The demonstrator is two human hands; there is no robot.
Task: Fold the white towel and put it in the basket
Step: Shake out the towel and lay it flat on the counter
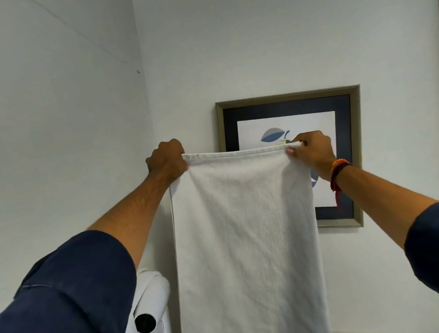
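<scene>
Both arms reach forward, left hand [168, 160] and right hand [312, 150] clenched.

Soft, even indoor light, faint shadows, slightly soft focus, wide-angle bending toward the edges

Framed picture [342, 103] on wall, white hairdryer [150, 311] below-left.

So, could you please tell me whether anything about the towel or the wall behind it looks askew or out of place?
Nothing stands out. The white towel hangs straight from the left hand and right hand, each with a closed grip on a top corner. The framed picture behind it sits level on the wall.
</scene>
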